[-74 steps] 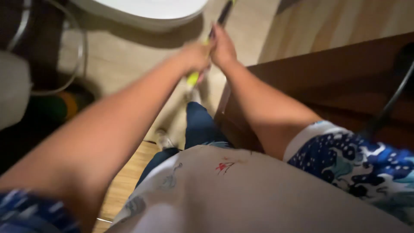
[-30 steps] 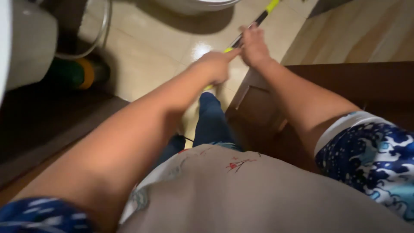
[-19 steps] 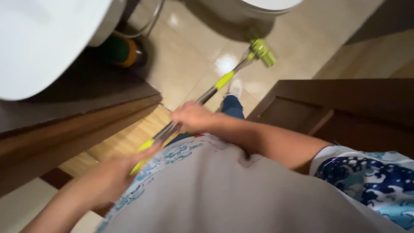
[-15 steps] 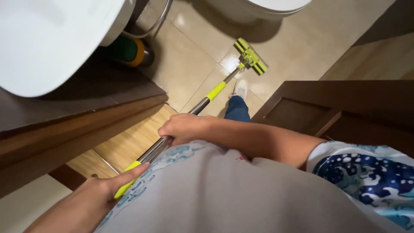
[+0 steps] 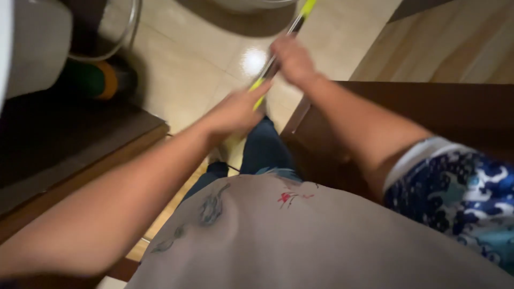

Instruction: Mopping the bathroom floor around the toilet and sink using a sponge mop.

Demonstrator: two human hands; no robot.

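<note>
Both my arms are stretched forward over a tiled bathroom floor (image 5: 187, 53). My left hand (image 5: 234, 112) grips the near end of a mop handle (image 5: 300, 13), a metal pole with yellow-green sections. My right hand (image 5: 292, 58) holds the same pole a little farther along. The pole runs up and away past the top edge, so the mop head is out of view. The frame is blurred by motion.
A dark brown wooden door (image 5: 428, 107) stands at my right. A white basin (image 5: 32, 48) and a green and orange bottle (image 5: 93, 80) sit at the left. A white toilet base (image 5: 251, 4) shows at the top. My jeans leg (image 5: 262, 150) is below.
Half a second ago my hands held the pole close to my body with the mop head visible on the tiles. Now both arms are extended forward and the head is out of frame.
</note>
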